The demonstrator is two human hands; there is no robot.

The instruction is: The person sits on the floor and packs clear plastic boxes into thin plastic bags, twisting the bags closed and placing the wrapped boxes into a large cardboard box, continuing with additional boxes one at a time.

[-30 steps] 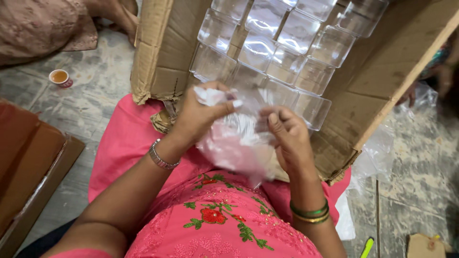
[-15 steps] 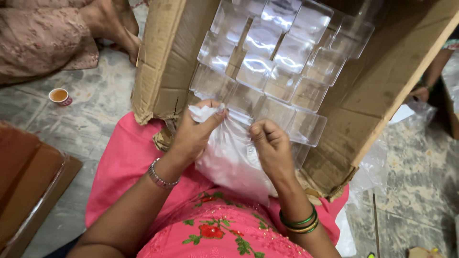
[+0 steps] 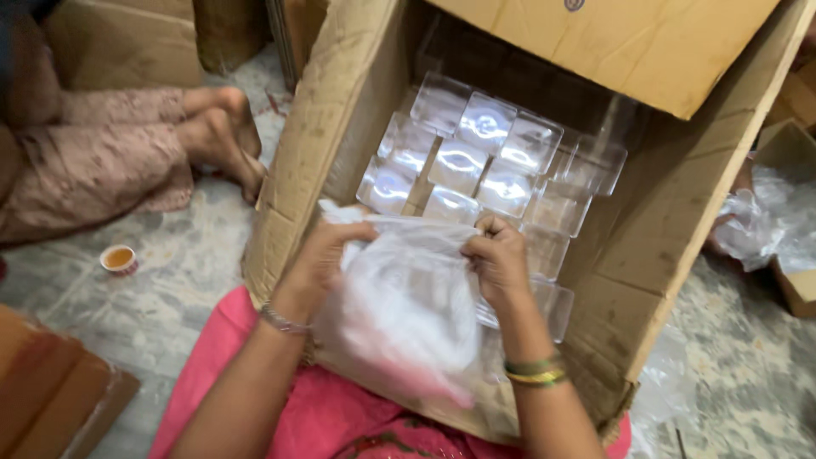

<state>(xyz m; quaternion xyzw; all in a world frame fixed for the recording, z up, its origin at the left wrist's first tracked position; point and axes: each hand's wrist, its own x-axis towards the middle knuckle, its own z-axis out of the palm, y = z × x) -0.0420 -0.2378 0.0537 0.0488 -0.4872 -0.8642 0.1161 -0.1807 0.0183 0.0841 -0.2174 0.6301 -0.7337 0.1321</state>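
Observation:
My left hand [image 3: 321, 259] and my right hand [image 3: 495, 255] each pinch the top edge of a thin clear plastic bag [image 3: 408, 319], holding its mouth stretched between them. The bag hangs down over the near wall of a large open cardboard box [image 3: 314, 144]. Inside the box lie several clear plastic square containers [image 3: 484, 161] in rows, some stacked. My forearms wear bangles, and my pink clothing shows below.
Another person sits on the floor at the left, their feet [image 3: 225, 127] close to the box. A small cup [image 3: 118, 257] stands on the stone floor. Crumpled clear plastic [image 3: 765, 221] lies at right, and a brown board [image 3: 51, 391] at lower left.
The bag was bunched between my hands; now it is pulled open and wider. My view has moved up over the box.

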